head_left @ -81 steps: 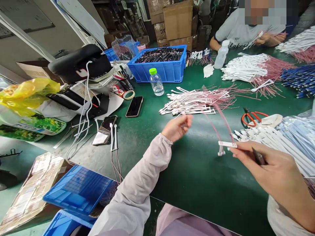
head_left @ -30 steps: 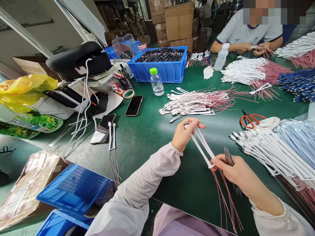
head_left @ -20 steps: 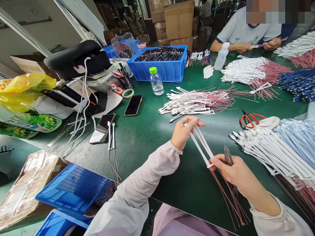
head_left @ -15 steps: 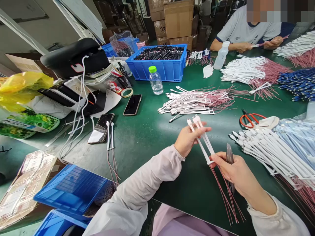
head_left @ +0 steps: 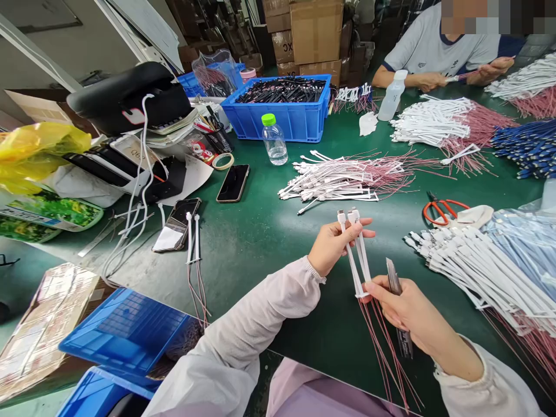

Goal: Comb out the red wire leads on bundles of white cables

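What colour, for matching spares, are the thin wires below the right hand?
Pinkish-red thin wires, clearest in the head view.

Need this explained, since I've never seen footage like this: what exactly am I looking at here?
There's no machine here. One camera worn on a person's head looks down at their two bare hands. The left hand holds up white flat cables. The right hand pinches their lower end, where thin pink wires hang down, and also holds a slim dark tool. Around them, a green workbench carries piles of similar cables, orange-handled scissors and a blue crate of black cables. A co-worker sits at the far end.
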`<state>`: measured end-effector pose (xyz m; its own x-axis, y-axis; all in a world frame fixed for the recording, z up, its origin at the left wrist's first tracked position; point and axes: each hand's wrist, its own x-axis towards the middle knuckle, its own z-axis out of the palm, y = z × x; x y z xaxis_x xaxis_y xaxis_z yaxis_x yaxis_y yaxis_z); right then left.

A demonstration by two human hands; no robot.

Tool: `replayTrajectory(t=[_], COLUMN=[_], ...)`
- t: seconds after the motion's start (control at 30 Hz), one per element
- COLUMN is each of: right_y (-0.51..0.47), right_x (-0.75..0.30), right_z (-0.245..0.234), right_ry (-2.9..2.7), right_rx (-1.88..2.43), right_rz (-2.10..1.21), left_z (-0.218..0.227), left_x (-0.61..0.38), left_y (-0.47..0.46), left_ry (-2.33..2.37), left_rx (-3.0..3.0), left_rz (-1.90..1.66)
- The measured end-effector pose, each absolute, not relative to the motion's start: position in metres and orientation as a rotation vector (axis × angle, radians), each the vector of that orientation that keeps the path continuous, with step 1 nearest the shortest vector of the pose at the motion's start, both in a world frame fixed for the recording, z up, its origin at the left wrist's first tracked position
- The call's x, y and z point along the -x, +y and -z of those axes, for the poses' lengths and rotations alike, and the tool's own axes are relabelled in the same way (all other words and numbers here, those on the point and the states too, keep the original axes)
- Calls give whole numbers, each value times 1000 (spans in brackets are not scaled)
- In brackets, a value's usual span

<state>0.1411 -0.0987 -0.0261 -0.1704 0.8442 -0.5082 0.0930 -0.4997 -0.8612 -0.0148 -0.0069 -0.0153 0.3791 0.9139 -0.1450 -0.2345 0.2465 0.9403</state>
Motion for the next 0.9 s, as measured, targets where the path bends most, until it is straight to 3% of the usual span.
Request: replayTrajectory(t=[0.53, 0.77, 0.9], right_y=[-99, -94, -94], right_x=[-141, -150, -151], right_z=[28, 19, 18], right_ry=[-1023, -706, -724], right_rx=[1453, 1070, 1133], right_rz=[-1840, -2135, -2083], left_z=[16, 9, 18], left_x=[18, 33, 29], left_y=[-6, 0, 1], left_ry=[714, 344, 475], left_rx=[-1022, -933, -996], left_rz=[-877, -529, -597])
